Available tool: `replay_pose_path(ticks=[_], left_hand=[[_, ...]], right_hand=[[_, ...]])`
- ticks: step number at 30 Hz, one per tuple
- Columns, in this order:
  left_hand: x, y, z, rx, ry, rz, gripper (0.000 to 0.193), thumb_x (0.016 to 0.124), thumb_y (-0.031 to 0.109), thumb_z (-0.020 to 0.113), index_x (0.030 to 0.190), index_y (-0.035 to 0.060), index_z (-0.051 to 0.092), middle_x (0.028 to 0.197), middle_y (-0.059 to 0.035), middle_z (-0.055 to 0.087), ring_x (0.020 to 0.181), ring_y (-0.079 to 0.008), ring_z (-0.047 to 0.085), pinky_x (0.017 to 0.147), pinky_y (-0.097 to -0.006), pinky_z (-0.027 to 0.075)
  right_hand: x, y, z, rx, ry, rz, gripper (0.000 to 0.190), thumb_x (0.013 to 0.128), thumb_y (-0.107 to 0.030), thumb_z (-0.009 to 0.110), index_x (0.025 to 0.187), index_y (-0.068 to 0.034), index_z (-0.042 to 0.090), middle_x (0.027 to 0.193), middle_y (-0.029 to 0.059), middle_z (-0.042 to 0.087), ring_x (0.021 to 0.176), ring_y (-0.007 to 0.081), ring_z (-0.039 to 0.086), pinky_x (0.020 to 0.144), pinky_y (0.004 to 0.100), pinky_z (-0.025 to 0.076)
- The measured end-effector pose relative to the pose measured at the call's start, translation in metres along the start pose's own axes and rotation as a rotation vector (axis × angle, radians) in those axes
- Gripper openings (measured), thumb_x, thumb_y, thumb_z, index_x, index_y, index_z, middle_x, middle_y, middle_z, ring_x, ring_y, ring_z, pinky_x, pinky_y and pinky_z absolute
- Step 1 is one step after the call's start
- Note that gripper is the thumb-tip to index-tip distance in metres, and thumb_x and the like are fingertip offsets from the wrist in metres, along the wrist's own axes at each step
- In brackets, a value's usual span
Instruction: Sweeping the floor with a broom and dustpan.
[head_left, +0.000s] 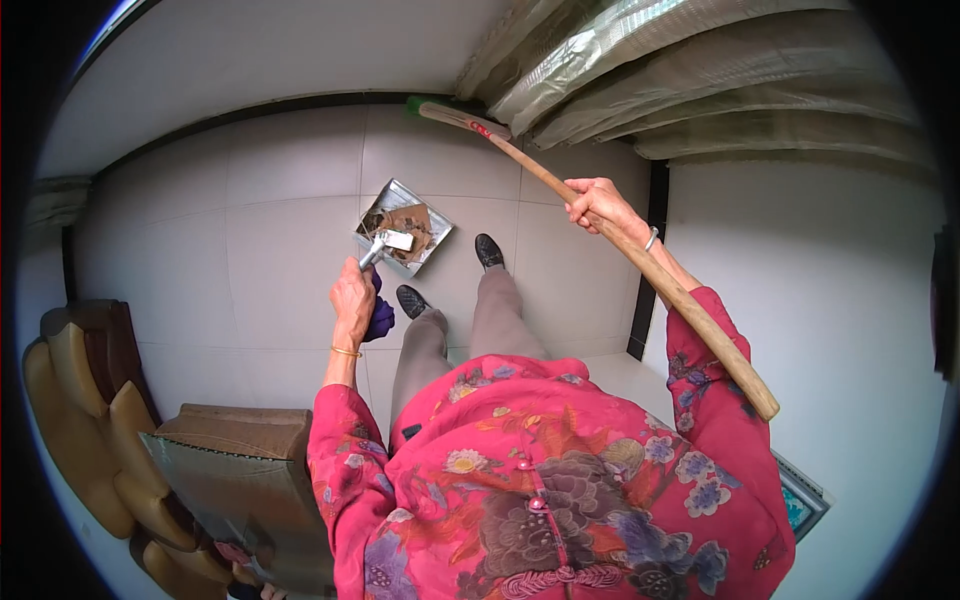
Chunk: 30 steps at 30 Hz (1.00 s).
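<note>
My left hand (352, 296) grips the metal handle of a dustpan (431, 238). Inside the pan lie a piece of brown cardboard (414, 217), a small white box-like item (399, 240) and dark scraps of debris. A purple cloth (380, 319) shows beside my left hand; whether I hold it or it hangs from the handle I cannot tell. My right hand (600, 206) is closed around the wooden stick of a broom (690, 319). The stick slants back past my right forearm. Its green-tipped broom head (454, 116) is at the foot of the wall, near the curtain.
Pale floor tiles (292, 277) lie under my feet in black shoes (489, 251). Long curtains (645, 82) hang at the upper right. A tan and brown sofa (105, 405) and a partly covered brown piece of furniture (232, 431) stand at the left. A framed picture (801, 499) shows at the lower right.
</note>
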<state>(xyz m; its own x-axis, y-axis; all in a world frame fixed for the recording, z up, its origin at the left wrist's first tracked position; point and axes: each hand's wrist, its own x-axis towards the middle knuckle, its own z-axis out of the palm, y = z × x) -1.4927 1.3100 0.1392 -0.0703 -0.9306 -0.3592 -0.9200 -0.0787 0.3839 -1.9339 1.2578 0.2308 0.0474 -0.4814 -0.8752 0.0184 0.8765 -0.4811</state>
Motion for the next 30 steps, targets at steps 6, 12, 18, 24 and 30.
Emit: replay_pose_path(ticks=[6,12,18,24,30], left_hand=[[0.006,0.039,-0.016,0.011,-0.030,-0.167,0.020,0.087,0.019,0.053,0.080,0.0017,0.047,0.078,-0.0234,0.058,0.069,-0.0436,0.056,0.058,-0.0500,0.043],[0.011,0.102,-0.067,0.018,-0.071,-0.293,0.018,0.087,0.019,0.052,0.083,0.0024,0.046,0.078,-0.0222,0.057,0.069,-0.0439,0.056,0.058,-0.0513,0.043],[0.032,0.160,-0.114,0.040,-0.045,-0.323,0.019,0.087,0.021,0.052,0.084,0.0030,0.046,0.078,-0.0220,0.057,0.070,-0.0445,0.056,0.059,-0.0519,0.044],[0.030,0.136,-0.094,0.083,-0.071,-0.441,0.023,0.088,0.026,0.051,0.086,0.0032,0.048,0.077,-0.0228,0.060,0.073,-0.0440,0.058,0.062,-0.0517,0.045],[0.024,0.119,-0.084,0.107,-0.068,-0.461,0.026,0.087,0.028,0.051,0.088,0.0020,0.049,0.079,-0.0246,0.061,0.077,-0.0461,0.058,0.066,-0.0523,0.045]], right_hand=[[0.129,-0.051,-0.008,-0.076,0.180,0.058,0.016,0.061,0.003,0.061,0.076,0.005,0.061,0.053,0.0038,0.050,0.044,0.0133,0.050,0.041,0.0273,0.039],[0.108,-0.145,0.006,-0.044,-0.120,-0.068,0.006,0.056,0.001,0.059,0.054,0.002,0.053,0.055,0.0104,0.053,0.045,0.0202,0.050,0.041,0.0302,0.036],[0.056,-0.200,-0.034,-0.582,-0.221,0.093,0.029,0.053,0.012,0.054,0.082,0.012,0.052,0.053,0.0096,0.050,0.043,0.0171,0.051,0.038,0.0301,0.037],[-0.016,-0.155,-0.012,-0.623,-0.376,0.148,0.018,0.052,0.003,0.061,0.068,0.003,0.053,0.050,0.0067,0.048,0.044,0.0163,0.049,0.038,0.0304,0.032],[-0.069,-0.146,-0.061,-0.022,-0.434,0.303,0.087,0.058,0.004,0.059,0.138,0.008,0.024,0.068,0.0042,0.053,0.044,0.0081,0.044,0.037,0.0224,0.031]])
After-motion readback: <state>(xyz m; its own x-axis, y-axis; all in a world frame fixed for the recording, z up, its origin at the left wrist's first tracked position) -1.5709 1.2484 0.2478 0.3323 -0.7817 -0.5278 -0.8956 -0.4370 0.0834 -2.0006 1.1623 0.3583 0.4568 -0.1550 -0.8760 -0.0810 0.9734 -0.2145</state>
